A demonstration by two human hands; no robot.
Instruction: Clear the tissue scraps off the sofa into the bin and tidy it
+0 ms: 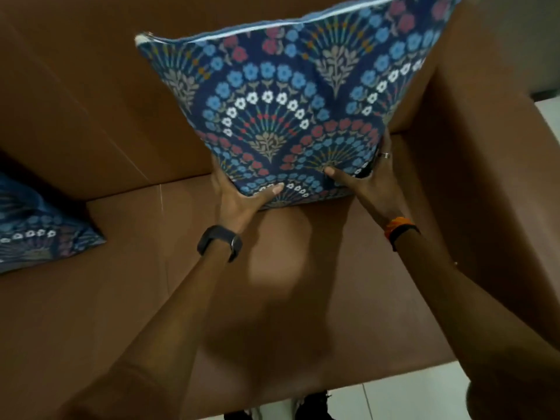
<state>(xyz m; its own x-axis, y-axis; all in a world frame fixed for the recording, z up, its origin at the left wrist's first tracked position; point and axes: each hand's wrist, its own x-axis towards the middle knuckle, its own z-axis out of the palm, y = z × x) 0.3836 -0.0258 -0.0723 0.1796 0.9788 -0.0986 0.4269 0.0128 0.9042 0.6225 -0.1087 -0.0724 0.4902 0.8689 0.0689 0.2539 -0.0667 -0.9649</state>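
Over the brown sofa [121, 298], a blue floral cushion [285, 107] stands upright against the backrest near the right armrest, its lower corners clamped by the left hand [242, 201] and right hand [369, 183], fingers pinching the fabric.

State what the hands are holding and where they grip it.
Both hands, left hand and right hand, hold the blue patterned cushion by its lower edge, near the bottom corners.

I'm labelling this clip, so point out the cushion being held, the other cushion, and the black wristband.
held cushion [281, 95], head view, middle of its patterned face.
other cushion [39, 234], head view, its visible corner at the left edge.
black wristband [219, 241], head view, strap across the left wrist.
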